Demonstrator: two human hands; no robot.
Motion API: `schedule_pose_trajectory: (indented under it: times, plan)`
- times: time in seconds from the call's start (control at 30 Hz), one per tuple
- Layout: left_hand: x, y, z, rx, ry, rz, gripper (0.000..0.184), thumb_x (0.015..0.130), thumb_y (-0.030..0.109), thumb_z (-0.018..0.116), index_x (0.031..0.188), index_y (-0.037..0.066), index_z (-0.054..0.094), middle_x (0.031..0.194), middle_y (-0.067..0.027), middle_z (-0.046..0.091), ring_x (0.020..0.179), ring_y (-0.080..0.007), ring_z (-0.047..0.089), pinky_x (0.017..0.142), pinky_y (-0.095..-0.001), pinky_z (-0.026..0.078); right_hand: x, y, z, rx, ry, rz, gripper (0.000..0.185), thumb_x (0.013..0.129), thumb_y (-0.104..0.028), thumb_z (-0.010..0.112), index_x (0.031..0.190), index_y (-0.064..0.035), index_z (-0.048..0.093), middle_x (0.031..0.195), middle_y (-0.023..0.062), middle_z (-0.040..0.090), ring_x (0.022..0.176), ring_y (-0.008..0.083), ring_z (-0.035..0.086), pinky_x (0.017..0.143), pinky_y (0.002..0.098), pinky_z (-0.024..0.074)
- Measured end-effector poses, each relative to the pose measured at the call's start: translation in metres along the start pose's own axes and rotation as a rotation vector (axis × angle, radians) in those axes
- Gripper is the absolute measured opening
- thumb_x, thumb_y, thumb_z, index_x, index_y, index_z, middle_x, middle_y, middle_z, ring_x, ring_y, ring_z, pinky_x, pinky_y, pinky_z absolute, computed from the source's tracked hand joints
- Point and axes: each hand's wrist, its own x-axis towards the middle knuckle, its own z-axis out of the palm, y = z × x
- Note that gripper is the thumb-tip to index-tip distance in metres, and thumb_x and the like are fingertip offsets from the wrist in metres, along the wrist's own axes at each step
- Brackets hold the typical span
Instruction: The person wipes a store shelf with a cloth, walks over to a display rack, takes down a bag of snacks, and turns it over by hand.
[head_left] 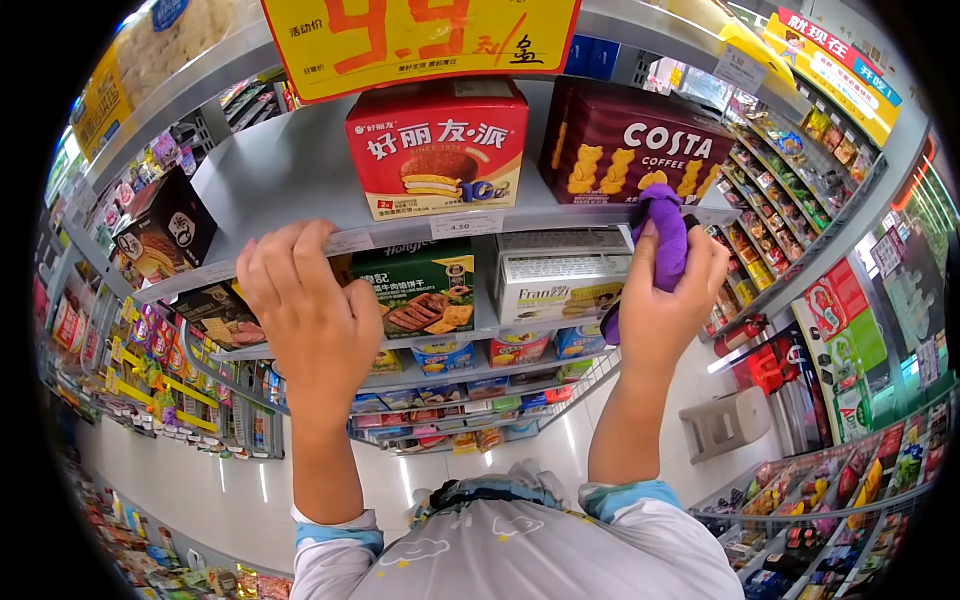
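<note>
My left hand rests on the front edge of the upper grey shelf, its fingers curled over the rim and the thumb lower down. In my right hand is a bunched purple cloth, gripped between thumb and fingers at the shelf's right end. The cloth touches the front of a dark red Costa biscuit box. Left of that box stands a red and cream box of pies. A dark box sits at the shelf's left end.
Below are a green biscuit box, a white Franzi box and lower shelves of packets. A yellow price sign hangs above. At right, a beige stool stands on the tiled floor, near more racks.
</note>
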Motion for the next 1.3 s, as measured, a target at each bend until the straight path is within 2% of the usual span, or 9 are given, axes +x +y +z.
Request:
schedule_pose_trajectory:
  times: [0.27,0.43,0.5,0.67,0.73,0.93,1.0,1.13,1.3]
  plan:
    - [0.001,0.001,0.002,0.002,0.01,-0.011,0.047,0.071,0.005,0.059,0.117,0.003,0.051,0.115,-0.0153,0.052,0.114,-0.0336,0.047,0.109,-0.0543,0.031,-0.015,-0.036,0.008,0.146,-0.13,-0.137,0.03,0.083,-0.008,0.077,0.103,0.0,0.057,0.098,0.0161,0.055,0.088,0.0333,0.057,0.078,0.0399,0.047]
    - [0.001,-0.003,0.002,-0.015,0.004,-0.012,0.047,0.071,0.004,0.059,0.117,0.003,0.051,0.114,-0.0152,0.052,0.113,-0.0337,0.047,0.109,-0.0542,0.031,-0.008,-0.013,0.004,0.088,-0.089,-0.16,0.037,0.077,-0.008,0.079,0.107,-0.0017,0.059,0.103,0.0164,0.053,0.09,0.0356,0.059,0.076,0.0423,0.0497]
    - [0.0,-0.003,0.002,-0.021,0.001,-0.014,0.047,0.07,0.004,0.059,0.117,0.003,0.051,0.113,-0.015,0.052,0.113,-0.0337,0.047,0.109,-0.0543,0.031,-0.001,0.0,0.001,-0.016,-0.023,-0.004,0.033,0.08,-0.01,0.077,0.107,-0.0012,0.059,0.103,0.0168,0.054,0.089,0.0356,0.059,0.075,0.0425,0.0492]
    - [0.0,0.0,0.005,-0.015,0.025,-0.013,0.047,0.07,0.004,0.059,0.116,0.003,0.051,0.113,-0.0152,0.051,0.113,-0.0344,0.047,0.109,-0.0543,0.031,0.005,0.001,-0.001,-0.028,0.021,0.082,0.032,0.083,-0.013,0.076,0.107,-0.0006,0.06,0.102,0.017,0.054,0.089,0.0347,0.059,0.076,0.0434,0.0489]
    - [0.0,0.002,0.006,-0.009,0.034,-0.014,0.046,0.07,0.004,0.059,0.116,0.003,0.052,0.113,-0.0153,0.051,0.113,-0.0351,0.046,0.108,-0.0543,0.031,0.0,-0.006,0.003,-0.002,-0.04,-0.085,0.033,0.081,-0.011,0.077,0.107,-0.0007,0.06,0.102,0.0171,0.055,0.09,0.0346,0.06,0.078,0.0427,0.0491]
    - [0.001,-0.001,0.002,-0.012,0.017,-0.037,0.043,0.071,0.005,0.059,0.113,0.003,0.053,0.112,-0.0165,0.051,0.111,-0.0383,0.045,0.107,-0.0529,0.031,0.003,-0.002,-0.002,0.061,-0.087,-0.122,0.035,0.079,-0.01,0.077,0.108,-0.0001,0.06,0.103,0.0167,0.055,0.092,0.0347,0.06,0.08,0.0427,0.0489]
    - [0.002,-0.003,0.001,-0.05,-0.001,-0.035,0.042,0.071,0.006,0.059,0.112,0.003,0.054,0.11,-0.0171,0.052,0.11,-0.0383,0.045,0.105,-0.052,0.031,0.011,0.017,-0.007,-0.123,-0.01,0.043,0.033,0.083,-0.012,0.075,0.109,0.0001,0.06,0.104,0.0165,0.055,0.093,0.0343,0.06,0.08,0.0428,0.0487]
    - [0.005,-0.002,-0.002,-0.006,-0.003,-0.006,0.041,0.071,0.006,0.059,0.112,0.003,0.054,0.108,-0.017,0.052,0.107,-0.0379,0.046,0.104,-0.0503,0.031,0.023,0.022,-0.013,-0.116,0.02,0.18,0.03,0.086,-0.014,0.073,0.108,0.0007,0.06,0.105,0.0164,0.055,0.092,0.0345,0.06,0.079,0.043,0.0484]
    - [0.014,-0.003,-0.015,0.0,-0.185,-0.051,0.042,0.075,0.005,0.056,0.117,0.001,0.053,0.116,-0.0187,0.052,0.115,-0.037,0.046,0.107,-0.0475,0.03,0.01,-0.01,-0.016,0.032,-0.033,-0.101,0.03,0.082,-0.01,0.077,0.104,0.0002,0.06,0.101,0.016,0.055,0.089,0.033,0.059,0.079,0.0414,0.048]
